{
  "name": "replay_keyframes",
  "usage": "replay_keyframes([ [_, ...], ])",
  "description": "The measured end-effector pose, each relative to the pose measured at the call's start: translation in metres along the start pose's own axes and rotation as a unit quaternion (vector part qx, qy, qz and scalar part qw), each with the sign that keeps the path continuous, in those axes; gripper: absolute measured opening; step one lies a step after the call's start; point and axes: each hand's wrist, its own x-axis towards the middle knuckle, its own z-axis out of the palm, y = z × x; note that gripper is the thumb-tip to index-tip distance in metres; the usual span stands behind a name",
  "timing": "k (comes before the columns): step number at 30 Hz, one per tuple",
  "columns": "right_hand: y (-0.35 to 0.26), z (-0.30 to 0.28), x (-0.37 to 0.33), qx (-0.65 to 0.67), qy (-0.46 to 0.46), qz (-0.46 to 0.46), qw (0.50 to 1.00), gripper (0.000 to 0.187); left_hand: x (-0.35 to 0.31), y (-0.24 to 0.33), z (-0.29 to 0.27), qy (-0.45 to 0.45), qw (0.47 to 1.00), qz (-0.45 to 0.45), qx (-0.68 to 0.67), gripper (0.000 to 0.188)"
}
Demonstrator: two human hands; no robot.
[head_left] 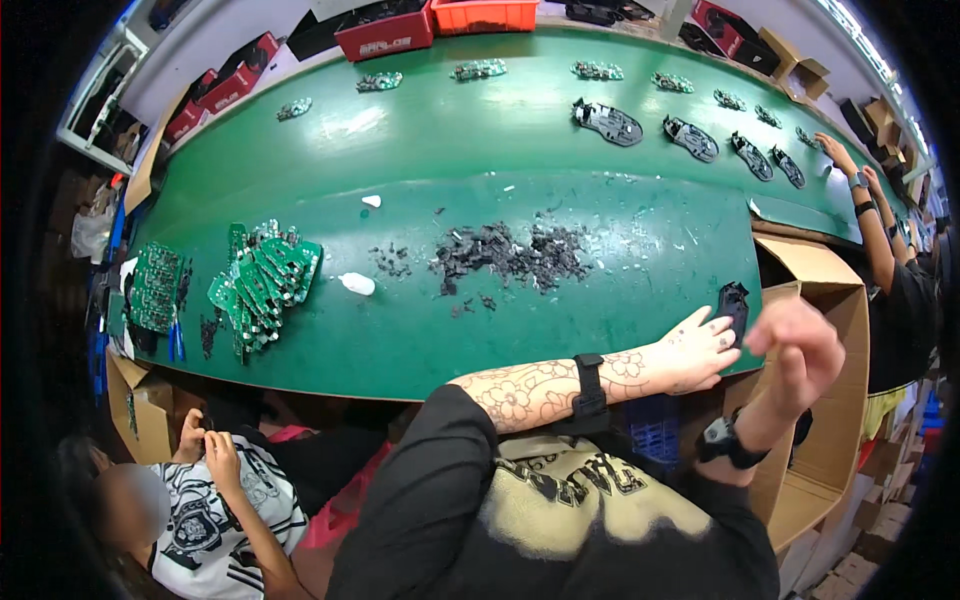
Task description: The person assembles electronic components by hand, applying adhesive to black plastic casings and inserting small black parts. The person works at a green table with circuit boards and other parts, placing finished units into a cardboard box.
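My left hand (695,350) lies stretched out at the right end of the green bench, fingers apart. Its fingertips reach the edge of a black plastic mouse base (733,305); whether they press on it is hard to tell. Just to the right, my right hand (798,340) is raised above the bench edge and an open cardboard box (835,380). Its fingers look bent and blurred, and I cannot make out anything in them.
Small black pieces (510,258) are heaped mid-bench. Green circuit boards (265,280) are stacked at left, near a white bottle (357,284). Boards (478,69) and mouse bases (608,123) line the far surface. A co-worker's hands (208,445) are lower left; another person's arm (868,205) reaches in at right.
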Motion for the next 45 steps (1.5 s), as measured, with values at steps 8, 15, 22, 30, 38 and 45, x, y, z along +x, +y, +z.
replay_keyframes([
  [8,0.032,-0.007,-0.102,-0.132,0.273,0.359,0.883,0.014,-0.073,0.014,-0.064,-0.018,0.996,-0.052,0.07,0.022],
  [15,0.071,0.064,-0.049,-0.149,0.063,0.273,0.948,0.014,-0.106,0.015,-0.083,0.118,0.942,-0.266,0.167,0.05],
  [22,0.106,0.099,-0.021,-0.198,-0.109,0.198,0.954,0.013,-0.139,0.032,-0.111,0.116,0.904,-0.371,0.177,0.058],
  [30,0.11,0.115,-0.015,-0.206,-0.179,0.256,0.927,0.011,-0.205,0.04,-0.147,0.216,0.882,-0.418,0.039,0.035],
  [38,0.105,0.118,0.011,-0.233,-0.264,0.305,0.885,0.012,-0.255,0.054,-0.189,0.388,0.707,-0.501,-0.314,0.061],
  [45,0.064,0.154,0.006,-0.039,-0.201,0.362,0.909,0.009,-0.266,0.047,-0.195,0.524,0.578,-0.465,-0.418,0.052],
])
